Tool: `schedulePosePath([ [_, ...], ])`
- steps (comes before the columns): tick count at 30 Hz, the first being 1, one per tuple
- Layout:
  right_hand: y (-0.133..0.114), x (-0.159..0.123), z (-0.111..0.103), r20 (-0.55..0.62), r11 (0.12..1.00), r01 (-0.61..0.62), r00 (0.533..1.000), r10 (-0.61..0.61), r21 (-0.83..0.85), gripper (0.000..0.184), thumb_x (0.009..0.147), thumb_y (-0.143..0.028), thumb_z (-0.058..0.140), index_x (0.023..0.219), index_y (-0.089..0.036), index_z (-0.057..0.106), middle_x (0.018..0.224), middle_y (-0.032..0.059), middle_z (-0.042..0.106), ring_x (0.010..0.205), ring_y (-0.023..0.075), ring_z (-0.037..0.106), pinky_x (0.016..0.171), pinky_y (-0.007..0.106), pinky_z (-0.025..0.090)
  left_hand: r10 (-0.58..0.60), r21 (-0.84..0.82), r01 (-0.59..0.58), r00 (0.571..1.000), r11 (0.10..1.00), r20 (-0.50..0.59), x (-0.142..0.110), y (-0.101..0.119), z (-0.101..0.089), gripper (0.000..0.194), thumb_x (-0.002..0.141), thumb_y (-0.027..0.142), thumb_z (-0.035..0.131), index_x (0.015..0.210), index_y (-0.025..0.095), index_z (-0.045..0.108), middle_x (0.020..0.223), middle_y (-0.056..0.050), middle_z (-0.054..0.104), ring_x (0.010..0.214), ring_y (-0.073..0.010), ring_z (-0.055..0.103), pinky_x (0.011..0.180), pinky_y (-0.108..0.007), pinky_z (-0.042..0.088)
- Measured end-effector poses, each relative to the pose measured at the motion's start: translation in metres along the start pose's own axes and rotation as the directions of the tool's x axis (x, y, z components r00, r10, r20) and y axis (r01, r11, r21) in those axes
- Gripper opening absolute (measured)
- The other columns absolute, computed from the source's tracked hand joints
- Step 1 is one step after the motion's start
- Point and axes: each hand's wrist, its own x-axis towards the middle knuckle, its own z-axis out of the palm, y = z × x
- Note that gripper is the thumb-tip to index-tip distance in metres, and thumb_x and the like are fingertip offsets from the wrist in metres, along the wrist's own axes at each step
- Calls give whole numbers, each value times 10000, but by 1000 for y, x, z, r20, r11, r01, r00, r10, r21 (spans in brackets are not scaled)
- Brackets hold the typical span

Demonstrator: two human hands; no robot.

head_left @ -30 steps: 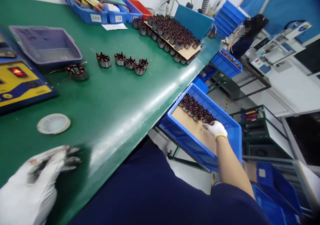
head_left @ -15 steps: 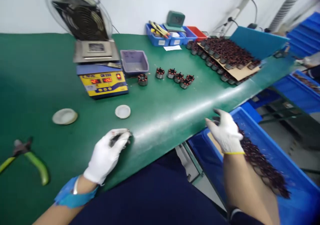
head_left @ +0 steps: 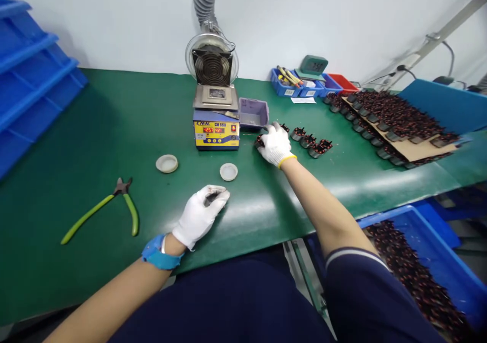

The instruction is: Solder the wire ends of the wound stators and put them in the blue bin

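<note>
My left hand (head_left: 201,213), in a white glove, rests on the green bench with its fingertips pinched together; whatever lies between them is hidden. Just beyond it sits a small round white dish (head_left: 229,172). My right hand (head_left: 275,145), also gloved, reaches down over the row of parts, fingers closed around a copper-wound motor stator (head_left: 259,141) that shows only at its left side. Right of that hand stand several similar wound stators (head_left: 307,140). A second shallow dish (head_left: 166,164) and green-handled cutting pliers (head_left: 120,186) lie to the left.
A solder pot (head_left: 217,135) with lit digits stands at the back, a purple bin (head_left: 254,113) beside it. Stators fill a cardboard-layered stack (head_left: 403,125) at right and a blue crate (head_left: 414,213) below the bench edge. Blue trays (head_left: 34,79) are stacked at left.
My right hand has moved from above the blue crate to the stators beside the purple bin and closed on one. The view has swung left; my left hand stays pinched on the bench.
</note>
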Motion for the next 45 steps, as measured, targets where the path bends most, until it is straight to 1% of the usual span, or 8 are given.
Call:
schedulePosePath([
  [4,-17,-81,-27,-199,936,213,967,-161,279,205,762,-307,766,935,-200,733,1445,104,519,1439,393,341,1121,577,417,-86,-216,81,996,973,-14,-11,12,5,615,814,666,658,1098,129,564,982,-114,684,652,-157,635,513,-254,487],
  [9,-78,-150,-60,-393,732,580,804,-446,356,158,890,-406,685,971,-271,690,1340,123,610,1357,368,484,1040,601,520,-315,-474,550,814,687,488,-17,13,13,693,843,831,465,991,161,562,651,-45,590,464,-164,573,382,-237,351],
  [17,-116,-174,-50,-503,487,696,718,-481,528,153,891,-200,657,1029,-265,644,934,57,735,861,247,717,836,469,646,-352,-703,410,905,581,237,-15,24,4,600,965,678,352,905,134,598,594,-35,564,354,-80,370,370,-216,200],
  [22,-105,-156,-35,-238,383,215,971,13,899,91,931,-306,651,997,-284,711,1119,65,696,1071,247,679,921,451,596,-221,-747,485,874,454,433,-15,26,-4,606,961,679,373,886,123,604,602,-65,587,320,-74,344,377,-228,124],
  [29,-118,-126,-29,-132,81,140,987,-93,987,137,919,-301,686,1027,-256,758,1084,30,726,1141,202,648,1009,349,533,-109,-697,580,796,423,596,-18,21,-7,587,969,676,356,865,145,583,586,-68,601,305,-85,336,370,-225,183],
  [35,-108,-122,-46,-277,285,317,945,-173,905,76,916,-204,662,859,-188,709,899,50,701,1021,212,666,962,392,531,-227,-501,644,716,578,660,-17,20,-6,668,890,766,448,733,129,574,548,-102,590,305,-113,375,313,-228,219],
  [41,-114,-122,-103,-532,653,671,717,-449,353,71,896,-189,616,904,-153,677,909,60,697,1122,264,634,1178,585,307,-365,-875,136,930,465,-49,-12,41,-11,214,693,84,716,713,157,516,618,18,543,556,-76,538,529,-152,491],
  [45,-121,-119,-118,-547,630,719,667,-507,294,97,907,-197,576,872,-178,664,901,33,698,1112,228,635,1195,533,305,-364,-797,299,925,524,108,-8,35,-16,269,886,320,628,708,155,513,566,5,487,459,-91,480,452,-202,466],
])
